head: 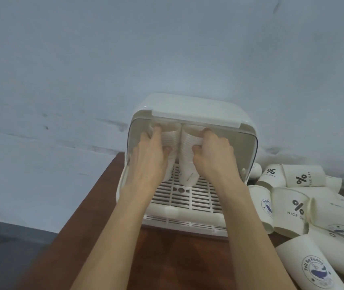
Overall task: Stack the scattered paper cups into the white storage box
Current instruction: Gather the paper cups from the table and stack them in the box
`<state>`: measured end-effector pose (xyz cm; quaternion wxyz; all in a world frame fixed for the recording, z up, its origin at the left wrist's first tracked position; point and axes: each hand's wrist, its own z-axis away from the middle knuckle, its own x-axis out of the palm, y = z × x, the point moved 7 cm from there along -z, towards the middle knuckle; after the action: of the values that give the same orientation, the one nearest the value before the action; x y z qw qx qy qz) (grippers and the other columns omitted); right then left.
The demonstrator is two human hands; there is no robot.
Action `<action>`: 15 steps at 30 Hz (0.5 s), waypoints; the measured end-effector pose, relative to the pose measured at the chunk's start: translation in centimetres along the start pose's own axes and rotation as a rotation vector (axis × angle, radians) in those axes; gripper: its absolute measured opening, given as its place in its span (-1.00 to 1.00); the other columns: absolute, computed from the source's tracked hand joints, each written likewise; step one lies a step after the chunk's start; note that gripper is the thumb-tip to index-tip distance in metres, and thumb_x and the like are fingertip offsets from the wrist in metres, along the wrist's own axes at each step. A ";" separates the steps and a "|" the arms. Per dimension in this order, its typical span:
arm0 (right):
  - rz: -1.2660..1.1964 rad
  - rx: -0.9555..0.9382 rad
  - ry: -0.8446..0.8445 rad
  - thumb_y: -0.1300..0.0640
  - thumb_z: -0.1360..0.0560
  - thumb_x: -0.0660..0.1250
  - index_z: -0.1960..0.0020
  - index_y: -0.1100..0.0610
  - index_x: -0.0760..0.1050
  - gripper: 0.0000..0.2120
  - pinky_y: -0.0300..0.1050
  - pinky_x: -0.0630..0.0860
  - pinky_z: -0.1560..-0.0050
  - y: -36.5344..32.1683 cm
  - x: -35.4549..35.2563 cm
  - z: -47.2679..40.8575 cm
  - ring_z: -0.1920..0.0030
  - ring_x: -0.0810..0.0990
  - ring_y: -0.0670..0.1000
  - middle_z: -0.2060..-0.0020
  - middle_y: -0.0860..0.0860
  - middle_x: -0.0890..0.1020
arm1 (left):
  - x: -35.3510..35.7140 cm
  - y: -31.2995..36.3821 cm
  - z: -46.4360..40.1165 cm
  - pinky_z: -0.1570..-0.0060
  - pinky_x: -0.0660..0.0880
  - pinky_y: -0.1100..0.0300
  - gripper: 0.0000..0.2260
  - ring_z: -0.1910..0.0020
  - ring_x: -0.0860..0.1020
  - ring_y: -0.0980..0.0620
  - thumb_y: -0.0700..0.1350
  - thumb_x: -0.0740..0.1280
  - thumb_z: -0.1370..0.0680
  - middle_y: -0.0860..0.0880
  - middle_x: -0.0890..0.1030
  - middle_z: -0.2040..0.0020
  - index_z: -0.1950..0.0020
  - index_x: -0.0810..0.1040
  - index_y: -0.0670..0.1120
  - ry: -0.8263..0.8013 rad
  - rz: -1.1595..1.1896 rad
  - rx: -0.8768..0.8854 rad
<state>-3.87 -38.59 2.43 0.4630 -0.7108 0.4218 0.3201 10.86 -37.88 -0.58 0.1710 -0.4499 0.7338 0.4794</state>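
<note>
Gripping two nested paper-cup stacks inside white storage box [192, 109], my left hand [149, 155] curled round left stack [170, 141], right hand [214, 152] round right stack [188, 164], stacks touching

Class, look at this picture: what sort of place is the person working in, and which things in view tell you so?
Probably a plain indoor room, perhaps a storeroom or back room; it cannot be told for certain. A bare pale wall, a brown wooden table pushed against it, and loose paper cups heaped beside a white storage box.
</note>
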 end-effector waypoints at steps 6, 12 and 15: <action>-0.019 0.042 0.008 0.19 -0.54 0.16 -0.26 0.14 0.40 -0.70 0.04 0.42 0.02 0.4 -0.4 0.1 -0.13 0.48 0.30 -0.10 0.23 0.53 | 0.4 0.0 0.0 0.05 0.51 -0.13 -0.53 0.04 0.54 -0.28 -0.05 0.28 -0.59 -0.20 0.47 -0.09 -0.45 0.21 0.02 -0.001 0.021 0.003; 0.001 0.053 0.013 0.20 -0.52 0.18 -0.26 0.11 0.41 -0.68 0.05 0.43 0.00 0.4 -0.3 0.1 -0.14 0.49 0.30 -0.11 0.22 0.54 | 0.2 -0.2 0.0 0.02 0.52 -0.13 -0.53 -0.01 0.54 -0.25 -0.05 0.33 -0.56 -0.18 0.48 -0.08 -0.43 0.25 0.00 -0.007 0.032 -0.003; 0.013 0.051 0.025 0.21 -0.51 0.18 -0.28 0.10 0.40 -0.66 0.06 0.44 0.00 0.4 -0.4 0.1 -0.14 0.50 0.29 -0.10 0.21 0.55 | 0.2 0.1 0.1 0.01 0.52 -0.12 -0.49 -0.03 0.53 -0.24 -0.07 0.35 -0.54 -0.19 0.51 -0.07 -0.44 0.23 0.02 -0.006 0.030 0.015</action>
<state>-4.38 -38.45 2.56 0.4736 -0.7000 0.4401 0.3034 10.69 -37.82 -0.71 0.1696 -0.4362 0.7434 0.4779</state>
